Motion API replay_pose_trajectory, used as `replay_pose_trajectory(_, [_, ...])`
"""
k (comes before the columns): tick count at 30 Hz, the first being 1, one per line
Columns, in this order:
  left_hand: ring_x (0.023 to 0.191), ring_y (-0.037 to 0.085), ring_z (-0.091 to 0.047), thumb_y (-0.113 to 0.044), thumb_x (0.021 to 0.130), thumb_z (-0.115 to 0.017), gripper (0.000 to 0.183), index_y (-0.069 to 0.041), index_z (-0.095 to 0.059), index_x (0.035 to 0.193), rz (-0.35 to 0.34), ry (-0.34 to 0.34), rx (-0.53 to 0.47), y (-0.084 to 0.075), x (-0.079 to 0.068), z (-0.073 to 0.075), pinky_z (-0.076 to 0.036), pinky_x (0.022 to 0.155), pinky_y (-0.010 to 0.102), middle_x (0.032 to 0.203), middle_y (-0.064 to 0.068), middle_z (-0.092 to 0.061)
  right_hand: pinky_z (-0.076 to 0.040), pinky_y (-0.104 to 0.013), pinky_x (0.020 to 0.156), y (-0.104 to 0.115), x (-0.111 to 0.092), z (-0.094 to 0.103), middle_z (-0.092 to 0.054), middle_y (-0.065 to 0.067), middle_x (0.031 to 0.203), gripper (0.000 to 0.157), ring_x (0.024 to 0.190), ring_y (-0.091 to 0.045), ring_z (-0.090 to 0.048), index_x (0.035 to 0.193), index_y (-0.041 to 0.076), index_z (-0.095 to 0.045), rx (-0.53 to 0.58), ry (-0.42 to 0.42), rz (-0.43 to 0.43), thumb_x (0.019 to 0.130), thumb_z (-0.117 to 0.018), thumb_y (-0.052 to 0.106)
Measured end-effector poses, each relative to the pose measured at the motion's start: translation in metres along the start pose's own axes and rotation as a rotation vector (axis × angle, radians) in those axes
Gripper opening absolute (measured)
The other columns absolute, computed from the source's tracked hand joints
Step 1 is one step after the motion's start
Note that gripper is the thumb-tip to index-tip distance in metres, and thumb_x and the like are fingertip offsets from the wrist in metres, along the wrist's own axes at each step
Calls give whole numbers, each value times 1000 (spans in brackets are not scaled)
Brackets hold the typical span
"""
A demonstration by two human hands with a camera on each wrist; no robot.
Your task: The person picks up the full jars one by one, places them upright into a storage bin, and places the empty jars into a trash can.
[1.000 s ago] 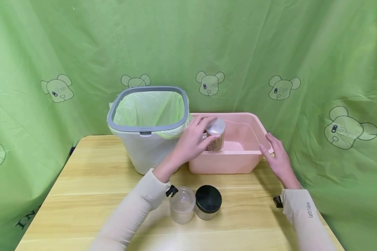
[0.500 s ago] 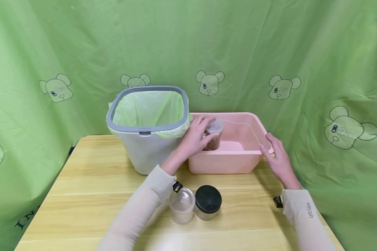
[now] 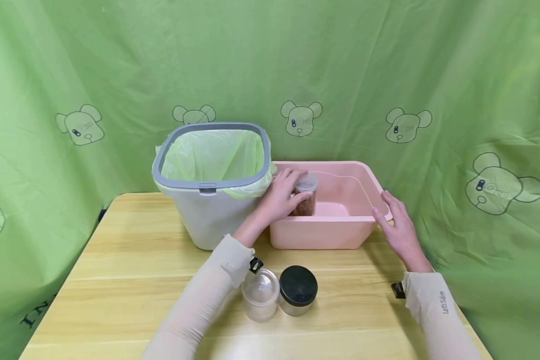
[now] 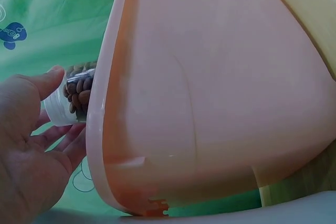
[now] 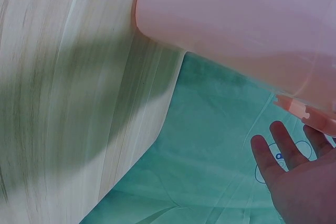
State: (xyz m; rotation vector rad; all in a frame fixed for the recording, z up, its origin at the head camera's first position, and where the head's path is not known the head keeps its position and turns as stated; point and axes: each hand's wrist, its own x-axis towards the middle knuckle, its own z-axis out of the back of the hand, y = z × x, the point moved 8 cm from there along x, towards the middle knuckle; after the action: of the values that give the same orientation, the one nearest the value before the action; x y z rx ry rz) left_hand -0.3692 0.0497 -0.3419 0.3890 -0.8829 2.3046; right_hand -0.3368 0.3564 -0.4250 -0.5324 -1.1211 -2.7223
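In the head view, my left hand (image 3: pixel 280 194) holds a clear jar (image 3: pixel 307 204) with a pale lid at the left end of the pink bin (image 3: pixel 321 234). The left wrist view shows the thumb on one side of the lid and fingers on the other. Brown almond-like nuts (image 4: pixel 81 90) fill the jar, whose lower part is hidden behind the bin wall. My right hand (image 3: pixel 399 225) rests at the bin's right front corner, fingers fairly straight along the rim and thumb near the front edge. In the right wrist view, its fingers (image 5: pixel 283 140) are spread by the rim.
A grey-white trash can (image 3: pixel 207 220) with a green liner bag stands left of the bin. Nearer on the wooden table (image 3: pixel 130 280) are a clear jar (image 3: pixel 261 300) and a black-lidded jar (image 3: pixel 298 287), side by side. A green curtain (image 3: pixel 342 60) hangs behind.
My left hand has shifted slightly, lowering the nut jar a little further into the bin and leftward. The right hand stays at the rim.
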Motion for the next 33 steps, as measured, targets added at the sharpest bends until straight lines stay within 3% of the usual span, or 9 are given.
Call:
replay_pose_trajectory(10, [112, 26, -60, -30, 97, -73, 60, -6, -52, 148, 53, 80, -53, 8, 0, -12, -53, 99, 40, 130, 14, -59, -17, -76, 118, -1, 0, 0, -23, -20, 170, 67, 152, -52, -24, 163, 9, -29, 12, 8, -6, 108, -53, 38])
replay_pose_trajectory(18, [131, 29, -57, -28, 95, -77, 67, -4, -50, 151, 85, 185, -18, 18, 2, -29, -46, 114, 39, 149, 17, -54, -18, -75, 118, 0, 0, -1, -24, -20, 170, 67, 152, -52, -25, 163, 9, -29, 15, 6, -2, 108, -53, 37])
replay_pose_trajectory(23, [121, 27, -61, -25, 93, -78, 59, -2, -56, 143, 85, 216, 2, 19, 4, -32, -50, 107, 38, 141, 15, -57, -18, -75, 118, 0, 0, 0, -24, -20, 170, 66, 152, -52, -25, 163, 10, -30, 15, 2, -3, 108, -53, 37])
replay_pose_trajectory(33, [122, 26, -60, -28, 87, -84, 58, -4, -61, 134, 106, 333, 109, 22, 7, -41, -49, 107, 37, 132, 11, -62, -17, -75, 119, 1, -1, 1, -23, -19, 170, 67, 152, -51, -24, 163, 9, -29, 17, 8, -10, 108, -53, 37])
